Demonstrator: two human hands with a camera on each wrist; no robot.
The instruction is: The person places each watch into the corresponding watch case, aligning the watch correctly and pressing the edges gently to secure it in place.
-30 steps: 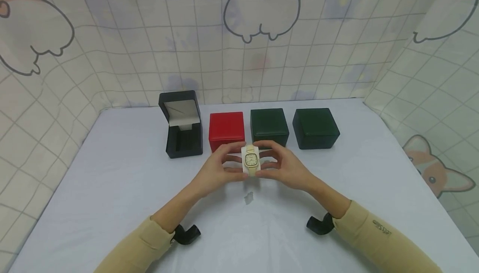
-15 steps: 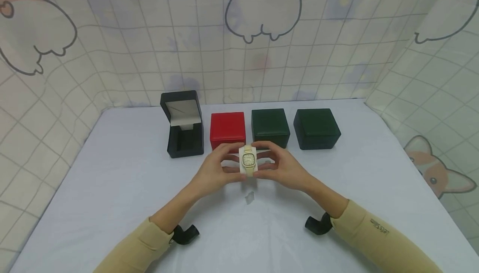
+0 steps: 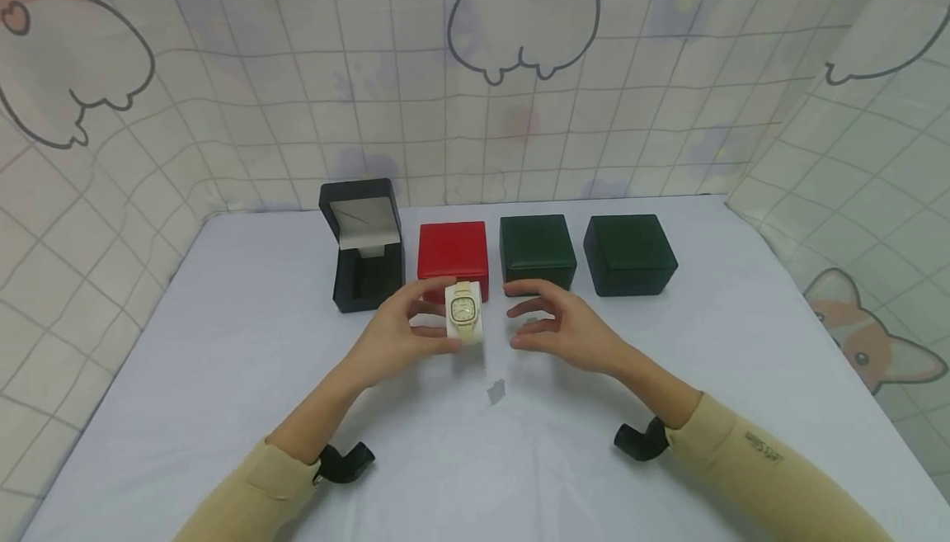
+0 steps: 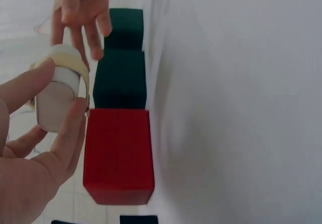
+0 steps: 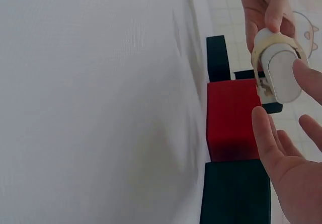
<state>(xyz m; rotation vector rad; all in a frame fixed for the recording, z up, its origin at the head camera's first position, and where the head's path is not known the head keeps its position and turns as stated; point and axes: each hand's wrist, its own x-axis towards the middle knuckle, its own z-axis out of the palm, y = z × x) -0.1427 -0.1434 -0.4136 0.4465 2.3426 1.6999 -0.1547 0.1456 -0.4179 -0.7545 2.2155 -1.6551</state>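
A gold-toned wristwatch (image 3: pixel 463 309) with a cream strap is wrapped round a white watch cushion (image 4: pixel 52 105). My left hand (image 3: pixel 397 332) pinches the cushion from its left side, thumb and fingers at its two ends, and holds it above the table, in front of the red box (image 3: pixel 453 252). To the right, my right hand (image 3: pixel 575 329) hovers with its fingers loosely bent and apart, holding nothing. In the right wrist view the watch (image 5: pixel 262 48) shows beyond the right fingertips, and a gap separates them in the head view.
An open black watch box (image 3: pixel 367 278) with a pale lid lining stands left of the red box. Two closed dark green boxes, the nearer one (image 3: pixel 538 249) and the far-right one (image 3: pixel 630 253), continue the row. A small grey patch (image 3: pixel 496 392) lies on the white tablecloth (image 3: pixel 475 476).
The left hand has moved left with the watch and cushion. The right hand has let go of the cushion and stays on the right, its fingers now apart from it.
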